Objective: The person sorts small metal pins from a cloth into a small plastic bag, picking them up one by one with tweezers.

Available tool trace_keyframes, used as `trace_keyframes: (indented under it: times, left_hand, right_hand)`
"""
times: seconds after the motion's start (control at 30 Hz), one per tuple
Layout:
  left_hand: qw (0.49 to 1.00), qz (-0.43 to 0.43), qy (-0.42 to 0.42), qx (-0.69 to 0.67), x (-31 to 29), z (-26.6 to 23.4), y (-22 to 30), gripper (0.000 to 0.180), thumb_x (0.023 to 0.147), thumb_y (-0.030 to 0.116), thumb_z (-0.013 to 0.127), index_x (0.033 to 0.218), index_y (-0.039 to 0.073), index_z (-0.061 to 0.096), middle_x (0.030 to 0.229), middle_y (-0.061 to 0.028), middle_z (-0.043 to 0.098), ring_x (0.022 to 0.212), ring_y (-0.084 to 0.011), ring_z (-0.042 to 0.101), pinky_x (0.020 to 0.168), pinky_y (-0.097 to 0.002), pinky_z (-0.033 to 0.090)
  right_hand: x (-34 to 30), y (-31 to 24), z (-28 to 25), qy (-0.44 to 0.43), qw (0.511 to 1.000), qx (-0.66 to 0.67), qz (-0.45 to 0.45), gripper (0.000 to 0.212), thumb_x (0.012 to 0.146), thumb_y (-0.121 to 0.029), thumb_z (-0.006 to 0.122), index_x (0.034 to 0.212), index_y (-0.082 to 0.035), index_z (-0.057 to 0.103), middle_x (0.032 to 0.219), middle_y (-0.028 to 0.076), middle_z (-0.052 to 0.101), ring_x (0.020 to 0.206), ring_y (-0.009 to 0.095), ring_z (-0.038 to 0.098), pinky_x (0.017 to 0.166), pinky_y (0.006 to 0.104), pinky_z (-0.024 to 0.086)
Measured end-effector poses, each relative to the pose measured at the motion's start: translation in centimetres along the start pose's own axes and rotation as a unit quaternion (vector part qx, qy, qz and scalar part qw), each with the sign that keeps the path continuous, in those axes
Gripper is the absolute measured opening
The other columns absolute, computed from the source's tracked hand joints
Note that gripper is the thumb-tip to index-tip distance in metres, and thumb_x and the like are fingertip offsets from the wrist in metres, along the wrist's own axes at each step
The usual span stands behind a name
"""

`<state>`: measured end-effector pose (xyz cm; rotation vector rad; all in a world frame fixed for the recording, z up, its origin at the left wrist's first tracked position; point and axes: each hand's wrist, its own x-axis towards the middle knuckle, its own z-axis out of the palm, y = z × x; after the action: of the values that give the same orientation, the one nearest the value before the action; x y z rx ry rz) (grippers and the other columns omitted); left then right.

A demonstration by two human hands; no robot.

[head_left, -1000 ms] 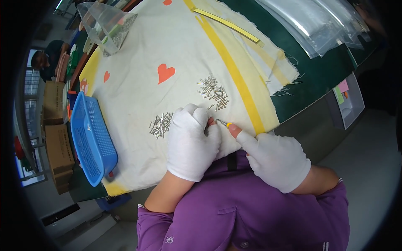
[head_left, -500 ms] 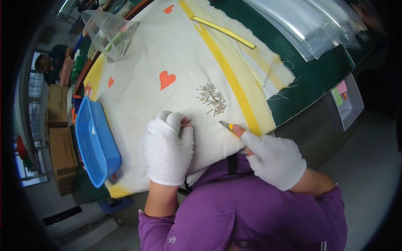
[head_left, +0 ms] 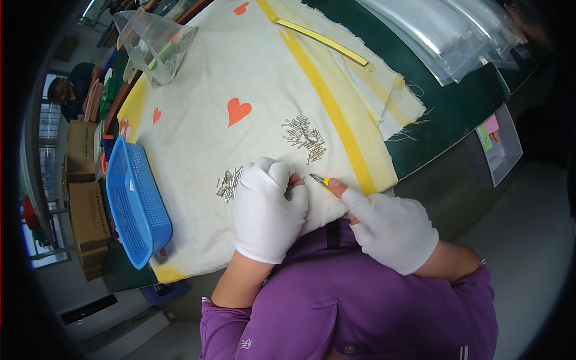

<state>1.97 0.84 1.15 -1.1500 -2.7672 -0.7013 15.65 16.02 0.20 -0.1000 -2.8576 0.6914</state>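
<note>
Left grip (head_left: 295, 180): white glove, thumb and finger bare at the tips and pinched together, gap narrow. A small metal piece (head_left: 303, 178) shows at the fingertips; its full shape is too small to make out.

Right grip (head_left: 342, 191): similar glove, bare thumb laid along a yellow cutter (head_left: 324, 182). Cutter held firmly, grey blade directed up and left toward the left grip; blade tip just beside the small metal piece, contact not resolvable.

First pile of metal pins (head_left: 228, 183): just left of the left grip, partly hidden by the glove. Second pile of metal pins (head_left: 306, 139): beyond the left grip and slightly right of it, pins lying at mixed angles.

Both piles lie on a white cloth (head_left: 192, 150) with yellow bands and orange hearts, spread beneath the grips over a green tabletop (head_left: 433, 141).

Blue basket (head_left: 157, 219): well left of the left grip, at the cloth edge. Clear container (head_left: 141, 45): far beyond and left of the left grip, small metallic bits inside. Yellow strip (head_left: 324, 42): far beyond both grips, lying on the cloth. Clear plastic bags (head_left: 432, 36): far beyond the right grip, to its right, on the tabletop.
</note>
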Motion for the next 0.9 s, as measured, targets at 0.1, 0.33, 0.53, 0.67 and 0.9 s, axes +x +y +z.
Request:
trace_keyframes:
  times: [0.1,0.33,0.53,0.67,0.9]
  left_hand:
    - [1.000,0.004,0.009,-0.007,-0.2,0.1,0.0,0.012,0.073,0.002,0.070,0.077,0.003,0.059,0.078,-0.0147,0.058,0.075,-0.0357,0.057,0.065,-0.0457,0.046]
    - [1.000,0.009,0.014,-0.017,-0.2,0.3,-0.2,0.012,0.072,0.002,0.070,0.076,0.004,0.058,0.079,-0.0143,0.058,0.075,-0.0353,0.056,0.065,-0.0454,0.046]
    - [1.000,0.011,0.008,-0.019,-0.1,0.2,-0.2,0.012,0.071,0.002,0.069,0.076,0.004,0.058,0.077,-0.0143,0.057,0.073,-0.0355,0.055,0.064,-0.0459,0.046]
    - [1.000,0.010,0.005,-0.014,0.0,0.2,-0.2,0.012,0.071,0.002,0.069,0.077,0.004,0.059,0.077,-0.0143,0.057,0.074,-0.0355,0.055,0.064,-0.0460,0.046]
    - [0.999,0.020,0.001,-0.026,0.1,-0.1,-0.7,0.012,0.077,0.004,0.071,0.083,0.005,0.061,0.083,-0.0130,0.060,0.078,-0.0348,0.058,0.069,-0.0442,0.048]
  right_hand:
    - [0.2,-0.2,-0.2,-0.005,1.000,0.011,-0.003,0.053,0.080,-0.015,0.064,0.133,-0.020,0.064,0.060,0.002,0.049,0.056,0.023,0.056,0.070,0.0409,0.047]
    - [0.2,-0.3,0.2,-0.014,1.000,0.018,-0.002,0.054,0.081,-0.016,0.064,0.135,-0.021,0.063,0.061,0.002,0.049,0.057,0.023,0.056,0.071,0.0420,0.047]
    - [0.3,-0.4,-0.2,-0.049,0.999,0.002,-0.012,0.062,0.081,-0.015,0.067,0.141,-0.019,0.056,0.071,0.005,0.055,0.056,0.025,0.057,0.050,0.0387,0.049]
    - [0.6,-0.7,-1.0,-0.086,0.995,-0.042,-0.020,0.064,0.080,-0.015,0.067,0.143,-0.021,0.055,0.069,0.006,0.054,0.056,0.026,0.057,0.049,0.0399,0.049]
    - [0.2,-0.1,-0.5,-0.059,0.998,0.022,-0.006,0.063,0.080,-0.015,0.067,0.142,-0.022,0.055,0.068,0.006,0.053,0.056,0.026,0.057,0.050,0.0396,0.049]
